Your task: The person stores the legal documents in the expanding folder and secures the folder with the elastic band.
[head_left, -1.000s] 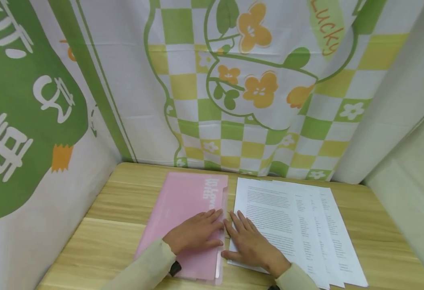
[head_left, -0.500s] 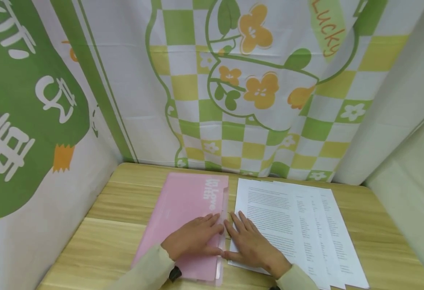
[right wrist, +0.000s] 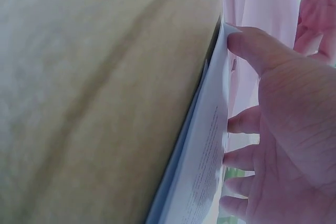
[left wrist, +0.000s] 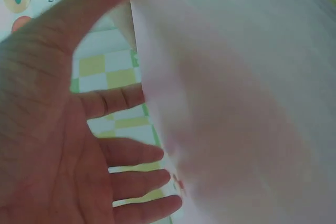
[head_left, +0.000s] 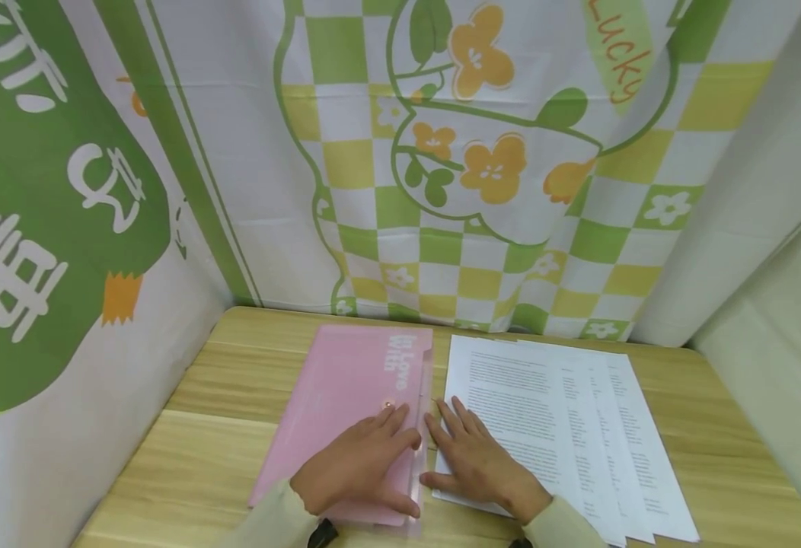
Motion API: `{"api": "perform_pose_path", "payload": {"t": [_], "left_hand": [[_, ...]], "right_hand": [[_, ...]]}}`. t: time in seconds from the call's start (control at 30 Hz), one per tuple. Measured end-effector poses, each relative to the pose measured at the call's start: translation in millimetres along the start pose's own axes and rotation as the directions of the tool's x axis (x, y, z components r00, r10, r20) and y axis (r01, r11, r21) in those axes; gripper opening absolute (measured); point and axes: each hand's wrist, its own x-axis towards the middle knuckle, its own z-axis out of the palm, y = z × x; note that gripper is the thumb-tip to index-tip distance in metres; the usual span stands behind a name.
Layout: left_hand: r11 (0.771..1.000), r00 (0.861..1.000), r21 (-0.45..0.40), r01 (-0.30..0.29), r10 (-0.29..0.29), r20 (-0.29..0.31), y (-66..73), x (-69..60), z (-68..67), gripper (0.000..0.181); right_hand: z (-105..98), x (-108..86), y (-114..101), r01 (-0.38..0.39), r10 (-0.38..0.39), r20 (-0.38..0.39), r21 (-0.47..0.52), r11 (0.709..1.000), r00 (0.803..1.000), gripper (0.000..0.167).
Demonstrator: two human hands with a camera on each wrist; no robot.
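Observation:
A pink plastic document folder [head_left: 335, 380] with white lettering lies on the wooden table. My left hand [head_left: 359, 464] rests on its right part, fingers spread, thumb and index fingertip near the flap's right edge. A small button [head_left: 388, 404] shows just beyond the fingertips. In the left wrist view, the straight fingers touch the folder's surface [left wrist: 226, 119]. To the right lies a fanned stack of printed paper sheets [head_left: 510, 388]. My right hand [head_left: 479, 460] rests on the stack's left edge with spread fingers. In the right wrist view, its thumb touches a corner of the sheets [right wrist: 197, 166].
The wooden table [head_left: 195, 449] shows left of the folder and right of the sheets. Behind it hangs a green and yellow checked curtain [head_left: 441, 251]. A printed cloth [head_left: 30, 190] hangs on the left, and a pale cloth [head_left: 777, 342] on the right.
My left hand has slid left and toward me on the folder, uncovering the button; its thumb and index finger have spread apart. The right hand has stayed on the sheets.

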Motion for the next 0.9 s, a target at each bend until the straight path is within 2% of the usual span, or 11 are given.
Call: {"api": "perform_pose_path", "payload": {"t": [0.2, 0.33, 0.43, 0.7, 0.9], "left_hand": [[0.999, 0.998, 0.007, -0.037, 0.036, 0.049, 3.2, -6.8, -4.1, 0.097], [0.999, 0.998, -0.001, -0.049, 0.049, 0.042, 4.2, -9.7, -2.6, 0.101], [0.999, 0.999, -0.009, -0.035, 0.035, 0.03, 5.6, -12.6, 1.2, 0.1], [0.999, 0.999, -0.001, 0.043, -0.043, 0.019, 10.8, -18.5, 12.5, 0.069], [0.999, 0.998, 0.039, 0.021, -0.019, -0.053, 10.4, -26.4, 19.2, 0.054]], "right_hand": [[1.0, -0.3, 3.7, 0.001, -0.001, -0.02, 0.001, 1.0, 1.0, 0.089], [0.9, -0.8, 5.3, 0.008, -0.008, -0.031, -0.003, 1.0, 0.999, 0.088], [0.5, -0.5, 5.4, 0.008, -0.008, -0.036, -0.002, 1.0, 0.999, 0.088], [-1.1, 2.7, 1.9, 0.024, -0.024, -0.038, 0.02, 0.999, 0.999, 0.087], [-0.9, 1.8, 0.9, 0.023, -0.022, -0.031, 0.021, 1.0, 0.999, 0.087]]}}
